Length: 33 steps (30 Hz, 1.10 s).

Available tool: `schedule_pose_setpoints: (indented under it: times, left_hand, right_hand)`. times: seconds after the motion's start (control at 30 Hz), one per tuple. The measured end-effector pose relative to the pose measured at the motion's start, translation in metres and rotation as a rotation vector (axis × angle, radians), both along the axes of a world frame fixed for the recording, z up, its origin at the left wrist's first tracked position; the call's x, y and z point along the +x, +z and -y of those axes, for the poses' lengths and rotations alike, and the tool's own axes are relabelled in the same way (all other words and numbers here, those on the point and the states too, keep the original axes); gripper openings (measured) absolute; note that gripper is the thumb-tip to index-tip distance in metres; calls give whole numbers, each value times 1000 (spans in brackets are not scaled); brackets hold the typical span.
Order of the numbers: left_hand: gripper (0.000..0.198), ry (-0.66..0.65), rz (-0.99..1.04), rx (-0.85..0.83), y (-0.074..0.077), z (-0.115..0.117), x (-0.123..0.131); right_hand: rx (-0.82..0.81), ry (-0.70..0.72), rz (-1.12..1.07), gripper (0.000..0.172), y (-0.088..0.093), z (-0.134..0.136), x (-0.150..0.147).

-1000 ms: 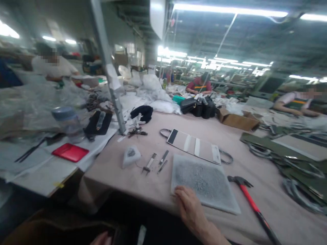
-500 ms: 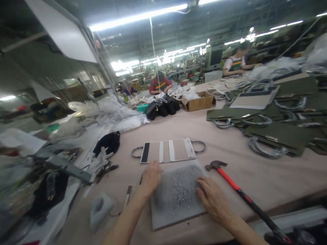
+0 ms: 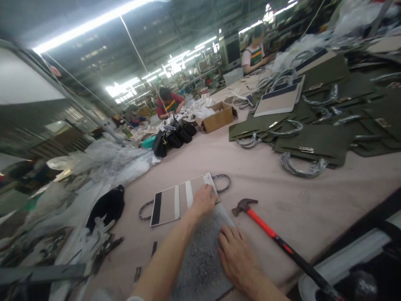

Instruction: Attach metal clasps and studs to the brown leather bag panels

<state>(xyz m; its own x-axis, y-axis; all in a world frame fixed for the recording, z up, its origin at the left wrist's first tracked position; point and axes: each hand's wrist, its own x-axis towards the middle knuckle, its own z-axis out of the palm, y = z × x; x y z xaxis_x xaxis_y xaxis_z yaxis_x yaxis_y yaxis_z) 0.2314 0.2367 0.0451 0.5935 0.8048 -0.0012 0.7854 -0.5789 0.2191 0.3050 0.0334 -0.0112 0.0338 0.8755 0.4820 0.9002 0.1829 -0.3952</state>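
A flat beige panel (image 3: 167,204) with white strips, a dark band and a loop handle at each end lies on the cloth-covered table. My left hand (image 3: 205,199) reaches over the grey slab to the panel's right part, its fingers bent over the edge; whether it grips the panel is unclear. On the right side of the speckled grey slab (image 3: 203,259) rests my right hand (image 3: 238,255), fingers spread and holding nothing. Right of the slab lies a claw hammer (image 3: 263,221) with a red and black handle.
Dark green bag pieces (image 3: 316,142) with wrapped handles pile up at the right. Black bags (image 3: 173,138) and a cardboard box (image 3: 217,118) stand farther back. Clear plastic (image 3: 103,163) and a black pouch (image 3: 108,207) lie left. Two people work beyond.
My left hand has moved from the slab's left edge up and right to the panel. My right hand stays at the slab's right side. The view has turned and tilted.
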Motion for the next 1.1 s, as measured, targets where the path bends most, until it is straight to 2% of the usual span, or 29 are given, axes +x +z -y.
schedule_pose_setpoints:
  times: [0.07,0.2,0.3,0.4,0.47,0.53,0.6,0.73,0.8,0.87,0.93,1.0,1.1]
  left_hand:
    - [33,17,7,-4,1,-9,20]
    - [28,-86,-139,-49,-1,-8,59]
    - [26,-15,-146,-43,-2,-2,78]
    - [25,110,61,-187,9,-1,88]
    - [23,222,270,-303,28,-5,89]
    - [22,294,384,-322,60,-14,86]
    - [21,299,402,-256,106,-29,75]
    - [7,274,471,-24,223,-50,24]
    - [1,281,656,-5,280,-43,-11]
    - [7,281,799,28,326,-25,-46]
    - [12,237,873,105,358,0,-77]
    - [11,217,926,198,378,26,-102]
    - [9,242,995,305,394,59,-129]
  right_hand:
    - [30,-12,-10,19,-3,-2,-1]
    - [99,-23,-49,20,-7,-5,0]
    - [130,22,-34,20,-9,-9,5]
    - [167,74,-10,20,-11,-13,10]
    - [174,83,-9,19,-11,-14,11]
    - [170,86,-8,20,-10,-14,11]
    - [155,82,-11,21,-10,-12,10]
    - [144,61,-56,24,-11,-9,7]
    - [167,59,-100,25,-16,-8,6]
    - [195,66,-182,25,-23,-11,6]
    - [213,55,-336,24,-28,-20,10]
    - [143,40,-581,28,-22,-37,20]
    - [-187,24,-1059,44,10,-67,39]
